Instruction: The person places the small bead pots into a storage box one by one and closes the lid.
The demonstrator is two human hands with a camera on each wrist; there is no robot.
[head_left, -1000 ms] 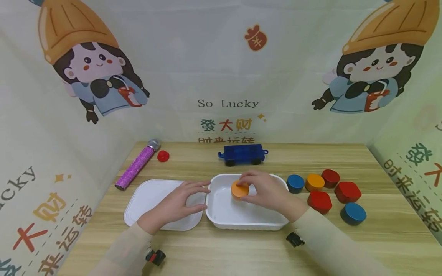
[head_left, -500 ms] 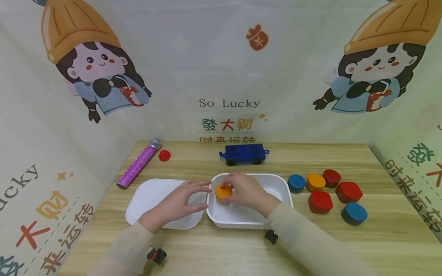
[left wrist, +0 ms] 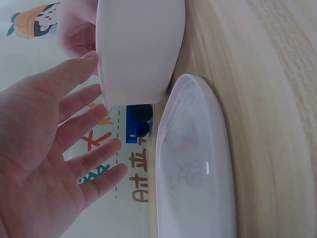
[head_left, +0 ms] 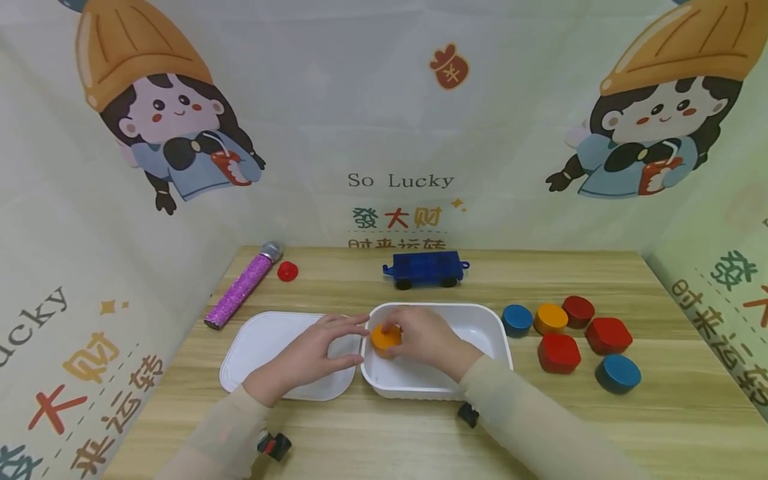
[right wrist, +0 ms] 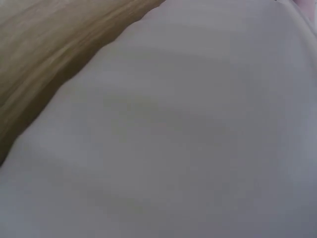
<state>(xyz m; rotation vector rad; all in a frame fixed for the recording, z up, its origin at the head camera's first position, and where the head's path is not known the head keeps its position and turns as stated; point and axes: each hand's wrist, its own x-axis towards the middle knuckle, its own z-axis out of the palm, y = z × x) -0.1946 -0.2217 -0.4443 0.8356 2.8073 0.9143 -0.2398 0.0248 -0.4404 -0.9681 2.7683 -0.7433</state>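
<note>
In the head view a white container [head_left: 432,392] stands at the middle of the table. Inside its left end, the right hand [head_left: 429,340] pinches an orange round block [head_left: 384,341] between thumb and fingers. The left hand [head_left: 309,353] lies above the white lid [head_left: 261,340], fingers spread, its tips at the container's left rim. From the left wrist view, the left hand [left wrist: 44,144] has thumb and fingertips against the wall of the white container [left wrist: 138,49]. The right wrist view is filled by the container's ribbed side [right wrist: 173,129]; the right hand's grip is hidden there.
Right of the container lie blue [head_left: 517,321], orange [head_left: 551,319] and red [head_left: 559,353] blocks, several in all. A blue toy wagon [head_left: 427,268] stands behind it. At the back left are a pink microphone [head_left: 243,291] and a small red piece [head_left: 288,271].
The right hand has moved left inside the container with the orange block, from near its middle to its left end. The left hand has stayed at the rim.
</note>
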